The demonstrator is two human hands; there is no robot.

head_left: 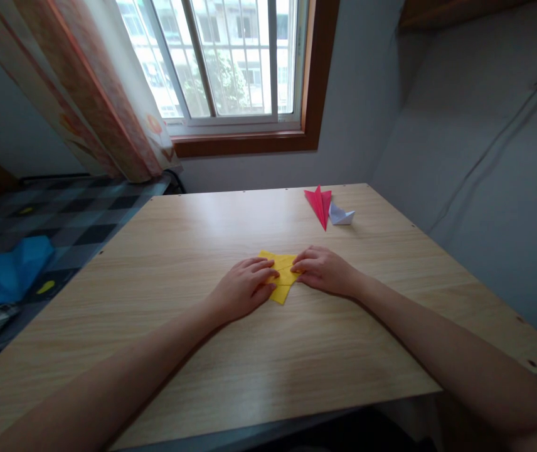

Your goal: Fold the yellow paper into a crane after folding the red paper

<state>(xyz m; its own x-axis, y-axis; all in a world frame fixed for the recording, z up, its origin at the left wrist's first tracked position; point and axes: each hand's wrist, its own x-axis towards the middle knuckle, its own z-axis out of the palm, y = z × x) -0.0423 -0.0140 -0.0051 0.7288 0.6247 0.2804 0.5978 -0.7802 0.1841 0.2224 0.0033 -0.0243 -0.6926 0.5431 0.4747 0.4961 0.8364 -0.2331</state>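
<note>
Wooden table [259, 376], left hand [243, 287], right hand [325, 270], hands pressed flat on yellow paper [281, 276]

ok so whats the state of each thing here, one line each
yellow paper: partly folded, flat on the table, pressed down
left hand: flat on the paper's left side
right hand: fingers on the paper's right side
red paper plane: folded, lying apart at the far side
white paper boat: folded, beside the red one
curtain: drawn aside
window: cannot tell if shut
</note>
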